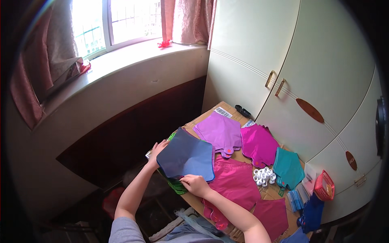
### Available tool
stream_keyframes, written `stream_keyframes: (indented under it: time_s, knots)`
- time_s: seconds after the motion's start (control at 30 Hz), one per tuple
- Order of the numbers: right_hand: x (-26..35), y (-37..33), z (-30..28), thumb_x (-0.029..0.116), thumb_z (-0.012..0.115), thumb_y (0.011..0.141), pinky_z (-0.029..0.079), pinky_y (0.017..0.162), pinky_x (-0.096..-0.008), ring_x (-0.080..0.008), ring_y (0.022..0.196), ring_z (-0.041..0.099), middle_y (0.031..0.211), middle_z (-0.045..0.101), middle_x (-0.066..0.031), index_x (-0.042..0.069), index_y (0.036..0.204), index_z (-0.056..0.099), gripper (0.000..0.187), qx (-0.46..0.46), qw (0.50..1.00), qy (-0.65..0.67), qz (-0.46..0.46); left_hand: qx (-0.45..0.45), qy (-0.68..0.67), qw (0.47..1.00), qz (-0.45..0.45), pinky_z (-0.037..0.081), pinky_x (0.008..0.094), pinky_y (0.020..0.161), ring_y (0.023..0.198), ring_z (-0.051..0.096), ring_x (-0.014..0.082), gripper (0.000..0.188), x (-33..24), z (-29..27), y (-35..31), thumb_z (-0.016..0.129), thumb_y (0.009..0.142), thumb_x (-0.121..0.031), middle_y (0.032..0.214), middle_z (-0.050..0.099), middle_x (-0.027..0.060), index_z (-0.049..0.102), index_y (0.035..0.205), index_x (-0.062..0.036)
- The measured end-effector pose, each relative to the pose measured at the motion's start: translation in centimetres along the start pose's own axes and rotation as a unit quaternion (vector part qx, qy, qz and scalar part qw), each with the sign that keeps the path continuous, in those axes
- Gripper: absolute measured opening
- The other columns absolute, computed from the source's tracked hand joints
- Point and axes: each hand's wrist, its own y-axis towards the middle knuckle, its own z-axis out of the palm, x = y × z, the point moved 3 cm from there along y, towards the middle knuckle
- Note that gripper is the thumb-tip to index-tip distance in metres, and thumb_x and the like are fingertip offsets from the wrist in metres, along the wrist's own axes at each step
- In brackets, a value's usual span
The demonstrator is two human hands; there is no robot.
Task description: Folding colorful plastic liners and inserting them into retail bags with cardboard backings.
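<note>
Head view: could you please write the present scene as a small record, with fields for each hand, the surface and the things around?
Left hand: at the left edge of the grey-blue sheet
Right hand: fingers curled at its lower edge; grip not clear
Surface: cardboard
Beyond the sheet: light purple sheets
Right of these: magenta sheets, then teal sheets
Nearer the person: crimson sheets
Small parts: white pieces in a cluster
Container: red basket, at the far right

a head fisheye looks down on nearby hands (195,185), its rim too dark to read.
</note>
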Motion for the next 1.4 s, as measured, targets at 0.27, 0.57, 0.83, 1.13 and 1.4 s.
stream_keyframes:
  time_s: [0.27,0.57,0.83,1.13,1.4]
  knots:
    - [-2.3,0.1,0.4,0.015,0.073,0.074,0.049,0.059,-0.0263,-0.0102,0.062,0.062,0.072,0.067,-0.0093,0.001,0.085,0.069,0.019,-0.041,0.973,0.144,0.175,-0.207,-0.183,0.961,-0.021,0.045,0.0342,0.072,0.08,0.06,0.0255,0.025,-5.8,-7.4,-8.3,0.064,0.068,0.0,0.086,0.064,0.0081,0.063,0.092,-0.0074]
    - [-2.7,0.2,0.3,0.014,0.075,0.075,0.047,0.058,-0.0232,-0.0055,0.063,0.059,0.07,0.067,-0.0051,0.0,0.085,0.069,0.018,-0.013,0.962,0.19,0.195,-0.035,-0.081,0.996,-0.002,0.042,0.0357,0.08,0.094,0.058,0.0208,0.026,-8.9,-5.8,-9.5,0.063,0.07,-0.009,0.093,0.065,0.0045,0.064,0.096,-0.0088]
    - [-2.6,0.2,0.0,0.016,0.075,0.076,0.047,0.059,-0.0214,-0.0034,0.066,0.058,0.071,0.068,-0.0032,0.0,0.084,0.07,0.018,0.0,0.944,0.245,0.22,0.021,-0.026,0.996,-0.079,0.033,0.0425,0.097,0.107,0.052,0.0271,0.028,-4.9,-4.5,-7.7,0.055,0.071,-0.022,0.096,0.063,0.0098,0.061,0.093,-0.0059]
    - [-4.4,-0.1,-0.1,0.013,0.068,0.084,0.041,0.055,-0.0196,-0.0025,0.061,0.05,0.071,0.06,0.004,0.001,0.084,0.066,0.012,0.015,0.866,0.414,0.281,0.082,-0.003,0.986,-0.147,0.018,0.0494,0.108,0.134,0.027,0.0337,0.064,-4.3,-3.9,-8.1,0.051,0.073,-0.037,0.127,0.05,0.0181,0.046,0.129,-0.0053]
    - [-5.4,0.2,-5.9,0.007,0.066,0.084,0.042,0.057,-0.0198,-0.0051,0.063,0.052,0.076,0.061,0.0026,0.003,0.089,0.065,0.007,-0.174,0.815,0.455,0.315,0.099,0.002,0.984,-0.146,0.015,0.0488,0.108,0.135,0.025,0.0347,0.073,-4.0,-3.8,-8.4,0.051,0.075,-0.043,0.131,0.046,0.0197,0.04,0.136,-0.0048]
